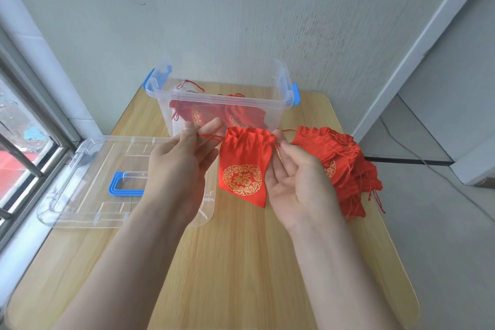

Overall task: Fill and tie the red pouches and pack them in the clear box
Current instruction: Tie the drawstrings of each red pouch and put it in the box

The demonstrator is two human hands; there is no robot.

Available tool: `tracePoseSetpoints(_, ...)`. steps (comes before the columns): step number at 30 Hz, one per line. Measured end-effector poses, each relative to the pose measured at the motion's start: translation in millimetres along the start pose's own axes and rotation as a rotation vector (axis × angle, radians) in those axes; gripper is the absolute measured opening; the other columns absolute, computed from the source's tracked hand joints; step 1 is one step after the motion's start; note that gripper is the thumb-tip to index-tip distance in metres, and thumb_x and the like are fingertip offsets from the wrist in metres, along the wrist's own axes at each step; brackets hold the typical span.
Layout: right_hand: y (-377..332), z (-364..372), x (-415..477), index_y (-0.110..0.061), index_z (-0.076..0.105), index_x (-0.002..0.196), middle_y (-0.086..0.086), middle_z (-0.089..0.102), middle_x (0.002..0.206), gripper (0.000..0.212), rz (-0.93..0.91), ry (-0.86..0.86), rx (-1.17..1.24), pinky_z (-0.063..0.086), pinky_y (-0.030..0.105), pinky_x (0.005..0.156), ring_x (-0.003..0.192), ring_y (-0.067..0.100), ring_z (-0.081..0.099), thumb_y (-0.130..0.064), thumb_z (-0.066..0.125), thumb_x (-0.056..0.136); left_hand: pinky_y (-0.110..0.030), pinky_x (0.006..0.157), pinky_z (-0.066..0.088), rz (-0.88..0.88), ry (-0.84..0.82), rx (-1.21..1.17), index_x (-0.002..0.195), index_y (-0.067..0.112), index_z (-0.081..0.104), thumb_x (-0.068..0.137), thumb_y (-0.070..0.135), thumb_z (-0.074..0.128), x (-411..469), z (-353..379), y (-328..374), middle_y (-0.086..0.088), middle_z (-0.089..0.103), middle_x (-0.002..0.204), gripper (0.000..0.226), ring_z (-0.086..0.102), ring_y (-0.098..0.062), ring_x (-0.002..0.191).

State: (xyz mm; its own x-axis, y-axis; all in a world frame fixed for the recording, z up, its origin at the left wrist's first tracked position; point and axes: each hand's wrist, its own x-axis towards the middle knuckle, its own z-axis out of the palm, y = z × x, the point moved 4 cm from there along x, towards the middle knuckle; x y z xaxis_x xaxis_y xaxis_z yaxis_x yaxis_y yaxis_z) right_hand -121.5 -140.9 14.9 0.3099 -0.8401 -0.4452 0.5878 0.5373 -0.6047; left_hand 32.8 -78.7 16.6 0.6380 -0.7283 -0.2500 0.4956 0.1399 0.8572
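A red pouch (245, 166) with a gold round emblem hangs between my hands above the table, its mouth gathered. My left hand (182, 161) pinches the red drawstring on the pouch's left side. My right hand (294, 177) pinches the drawstring on its right side, palm turned up. Behind them stands the clear box (222, 100) with blue latches, holding several red pouches. A stack of flat red pouches (345, 166) lies on the table to the right, partly hidden by my right hand.
The clear lid (88, 182) with a blue handle lies flat at the left, overhanging the wooden table (241, 262). A window with bars runs along the left side. A grey wall stands right behind the box.
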Motion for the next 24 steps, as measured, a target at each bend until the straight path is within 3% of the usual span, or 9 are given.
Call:
tracePoseSetpoints(3, -1, 3, -2, -0.009, 0.074, 0.118, 0.002, 0.08, 0.117, 0.022, 0.035, -0.031, 0.017, 0.054, 0.031, 0.105, 0.113, 0.017, 0.075, -0.008, 0.06, 0.102, -0.031, 0.098, 0.056, 0.001, -0.022, -0.023, 0.095, 0.009, 0.075, 0.112, 0.029, 0.049, -1, 4, 4, -0.001, 0.082, 0.096, 0.037, 0.077, -0.009, 0.089)
tracePoseSetpoints(8, -1, 4, 3, -0.016, 0.071, 0.12, 0.001, 0.081, 0.113, 0.02, 0.012, -0.024, 0.004, 0.055, 0.038, 0.106, 0.109, 0.018, 0.077, -0.022, 0.056, 0.109, -0.03, 0.095, 0.057, -0.038, -0.029, -0.065, 0.096, 0.015, 0.071, 0.11, 0.03, 0.054, 0, 3, 6, 0.005, 0.078, 0.084, 0.027, 0.077, -0.01, 0.088)
tracePoseSetpoints(11, -1, 0, 4, -0.015, 0.07, 0.119, 0.003, 0.082, 0.108, 0.026, 0.0, 0.026, -0.041, 0.059, 0.035, 0.092, 0.099, 0.019, 0.078, -0.027, 0.048, 0.113, -0.032, 0.094, 0.058, -0.098, 0.009, -0.116, 0.097, 0.017, 0.066, 0.11, 0.028, 0.055, 3, -2, 0, 0.006, 0.065, 0.072, 0.021, 0.072, -0.009, 0.072)
tracePoseSetpoints(14, -4, -6, 6, -0.016, 0.07, 0.115, 0.002, 0.083, 0.102, 0.027, -0.014, 0.099, -0.128, 0.054, 0.029, 0.08, 0.096, 0.018, 0.074, -0.026, 0.045, 0.113, -0.031, 0.081, 0.056, -0.148, 0.079, -0.125, 0.094, 0.018, 0.064, 0.11, 0.029, 0.055, 8, -9, -4, 0.007, 0.053, 0.065, 0.021, 0.059, -0.007, 0.056)
tracePoseSetpoints(20, -14, -6, 6, -0.018, 0.07, 0.108, 0.0, 0.081, 0.091, 0.02, -0.085, 0.154, -0.217, 0.041, 0.023, 0.059, 0.071, 0.012, 0.06, -0.02, 0.05, 0.111, -0.029, 0.08, 0.055, -0.115, 0.051, -0.134, 0.097, 0.018, 0.064, 0.109, 0.034, 0.057, 12, -9, -3, 0.007, 0.049, 0.065, 0.021, 0.054, -0.007, 0.055)
tracePoseSetpoints(24, -19, -4, 4, -0.012, 0.057, 0.105, 0.01, 0.079, 0.085, 0.022, -0.108, 0.131, -0.039, 0.038, 0.021, 0.043, 0.052, 0.011, 0.056, -0.012, 0.037, 0.114, -0.028, 0.08, 0.054, -0.093, 0.076, -0.146, 0.097, 0.019, 0.064, 0.109, 0.032, 0.058, 13, -11, -2, 0.008, 0.048, 0.063, 0.019, 0.052, -0.007, 0.054)
